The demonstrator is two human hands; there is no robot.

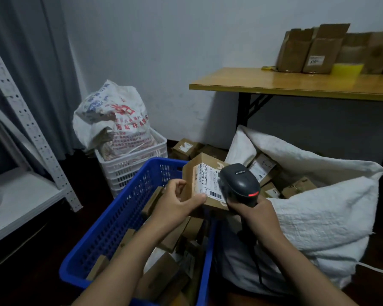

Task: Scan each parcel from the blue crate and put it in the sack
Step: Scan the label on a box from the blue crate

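The scan step is in hand — the left hand (177,200) pinches a parcel (202,184) above the blue crate (119,219), the right hand (255,214) grips the scanner (239,184) at its label — next, probably into the open sack (318,208).

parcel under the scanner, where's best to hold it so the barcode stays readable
Hold the parcel by its bare cardboard left edge, coming from the left as the left hand does. The label faces up, its barcode at the near right corner by the scanner, so keep the thumb off it.
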